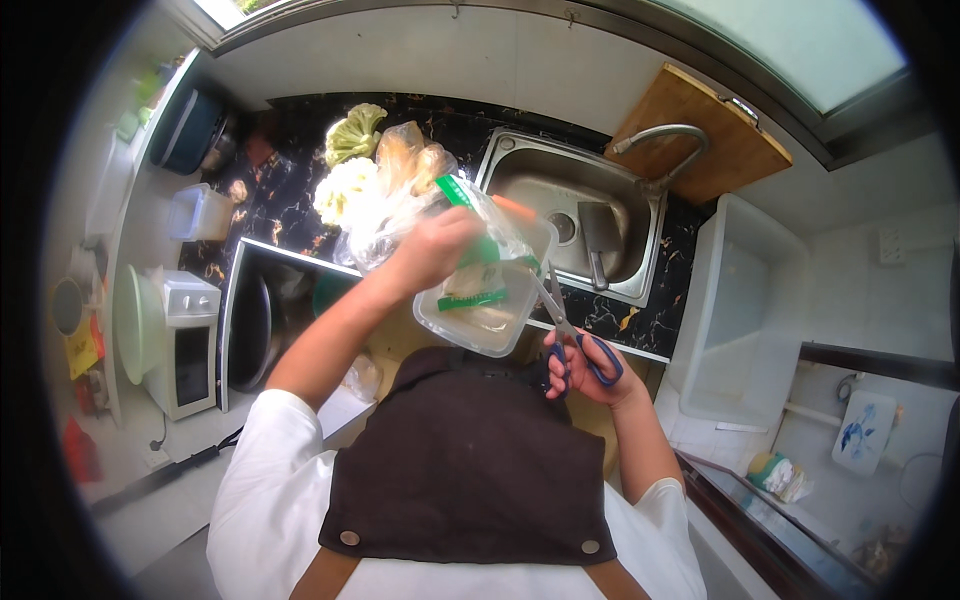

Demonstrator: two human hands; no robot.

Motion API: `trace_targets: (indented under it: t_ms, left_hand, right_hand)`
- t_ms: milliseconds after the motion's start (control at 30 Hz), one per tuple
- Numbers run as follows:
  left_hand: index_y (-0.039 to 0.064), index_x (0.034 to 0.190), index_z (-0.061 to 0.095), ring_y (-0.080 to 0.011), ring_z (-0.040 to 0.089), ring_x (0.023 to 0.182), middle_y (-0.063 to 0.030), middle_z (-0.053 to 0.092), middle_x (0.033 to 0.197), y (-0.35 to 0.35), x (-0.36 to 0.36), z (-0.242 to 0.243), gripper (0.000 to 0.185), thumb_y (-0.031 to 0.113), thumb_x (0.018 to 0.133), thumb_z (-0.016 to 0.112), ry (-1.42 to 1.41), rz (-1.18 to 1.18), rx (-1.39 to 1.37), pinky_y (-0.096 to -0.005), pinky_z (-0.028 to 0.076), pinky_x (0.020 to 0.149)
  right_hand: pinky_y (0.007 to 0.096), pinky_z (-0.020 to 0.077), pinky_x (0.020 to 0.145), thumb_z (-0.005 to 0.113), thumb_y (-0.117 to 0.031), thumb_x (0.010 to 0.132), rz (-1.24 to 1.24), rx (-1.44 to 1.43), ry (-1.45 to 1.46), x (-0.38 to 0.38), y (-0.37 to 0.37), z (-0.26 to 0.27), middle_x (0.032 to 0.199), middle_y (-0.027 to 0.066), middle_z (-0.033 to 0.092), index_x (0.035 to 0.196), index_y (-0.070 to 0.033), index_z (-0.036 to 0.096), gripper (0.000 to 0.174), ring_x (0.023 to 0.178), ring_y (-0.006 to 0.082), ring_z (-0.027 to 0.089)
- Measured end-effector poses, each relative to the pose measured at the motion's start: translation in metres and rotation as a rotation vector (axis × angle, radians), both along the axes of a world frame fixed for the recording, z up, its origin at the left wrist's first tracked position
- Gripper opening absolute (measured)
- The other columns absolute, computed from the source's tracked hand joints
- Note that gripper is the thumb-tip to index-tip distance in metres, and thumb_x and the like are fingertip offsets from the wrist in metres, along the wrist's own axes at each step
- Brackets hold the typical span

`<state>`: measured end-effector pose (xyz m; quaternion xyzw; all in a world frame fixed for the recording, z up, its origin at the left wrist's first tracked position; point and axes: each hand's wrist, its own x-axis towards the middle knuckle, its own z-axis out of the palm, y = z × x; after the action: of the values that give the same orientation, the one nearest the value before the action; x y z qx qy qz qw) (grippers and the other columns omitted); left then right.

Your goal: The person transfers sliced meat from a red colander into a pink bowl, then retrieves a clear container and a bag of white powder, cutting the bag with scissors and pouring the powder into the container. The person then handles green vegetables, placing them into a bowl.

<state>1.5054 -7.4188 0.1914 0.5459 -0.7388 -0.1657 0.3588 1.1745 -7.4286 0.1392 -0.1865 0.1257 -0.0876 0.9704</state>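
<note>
My left hand [439, 251] grips a clear plastic bag with green printed bands [471, 298] over a translucent plastic container [429, 322]. The container's near end juts past the counter's front edge. In my right hand [604, 382] is a pair of scissors [561, 321] with dark blue handles. Their blades are spread, with the tips beside the container's right rim, close to the bag. What the bag holds is hard to make out. An orange piece [514, 208], perhaps carrot, shows at the container's far side.
Cauliflower [355, 135] and a clear bag of brownish produce [411, 159] lie behind my left hand. A cleaver [600, 229] rests in the steel sink [510, 169], beneath a curved faucet [679, 131]. A wooden cutting board [645, 101] leans behind. A large plastic bin [701, 322] stands right.
</note>
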Motion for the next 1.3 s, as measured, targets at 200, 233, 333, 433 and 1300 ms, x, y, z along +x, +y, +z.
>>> trace_targets:
  t_ms: [200, 233, 333, 433, 1300]
  left_hand:
    - [-0.001, 0.093, 0.065, -0.0249, 0.066, 0.091, -0.013, 0.068, 0.097, 0.022, 0.006, -0.028, 0.018, -0.013, 0.082, 0.056, 0.22, 0.149, -0.02, -0.0312, 0.051, 0.081]
    - [-0.002, 0.093, 0.065, -0.0233, 0.064, 0.093, -0.0124, 0.067, 0.098, 0.024, 0.009, -0.027, 0.017, -0.012, 0.084, 0.055, 0.255, 0.196, -0.037, -0.0311, 0.05, 0.085]
    - [-0.003, 0.093, 0.064, -0.0197, 0.06, 0.097, -0.011, 0.065, 0.1, 0.026, 0.019, -0.018, 0.014, -0.009, 0.086, 0.054, 0.571, 0.211, -0.05, -0.0311, 0.046, 0.09]
    - [-0.003, 0.095, 0.064, -0.0201, 0.06, 0.097, -0.0111, 0.065, 0.101, 0.029, 0.022, -0.005, 0.015, -0.01, 0.086, 0.055, 0.684, 0.252, -0.184, -0.0314, 0.047, 0.09]
    - [-0.002, 0.131, 0.049, -0.0209, 0.061, 0.108, -0.0105, 0.061, 0.122, 0.066, -0.01, -0.027, 0.059, 0.013, 0.08, 0.076, 1.41, 0.065, 0.756, -0.0351, 0.048, 0.094]
  right_hand:
    - [0.045, 0.0525, 0.083, 0.037, -0.039, 0.103, -0.084, 0.061, -0.066, -0.004, 0.008, -0.013, 0.094, 0.0114, 0.056, 0.133, -0.002, 0.04, 0.048, 0.083, 0.0236, 0.06]
    - [0.0448, 0.0524, 0.082, 0.038, -0.038, 0.103, -0.131, 0.033, -0.036, -0.002, 0.008, -0.014, 0.094, 0.0113, 0.057, 0.131, -0.004, 0.042, 0.045, 0.084, 0.0237, 0.059]
    - [0.0438, 0.054, 0.08, 0.045, -0.033, 0.101, -0.265, 0.06, 0.129, 0.014, 0.005, -0.012, 0.098, 0.0143, 0.062, 0.124, -0.006, 0.046, 0.035, 0.085, 0.0251, 0.063]
    - [0.0373, 0.0579, 0.074, 0.054, -0.032, 0.099, -0.321, -0.062, 0.351, 0.044, 0.004, -0.007, 0.101, 0.0189, 0.064, 0.116, -0.006, 0.046, 0.032, 0.09, 0.0247, 0.067]
    - [0.0274, 0.0521, 0.081, 0.072, 0.004, 0.079, -0.525, -0.504, 0.301, 0.087, -0.064, 0.023, 0.103, 0.0051, 0.064, 0.115, -0.006, 0.052, 0.043, 0.09, 0.0128, 0.063]
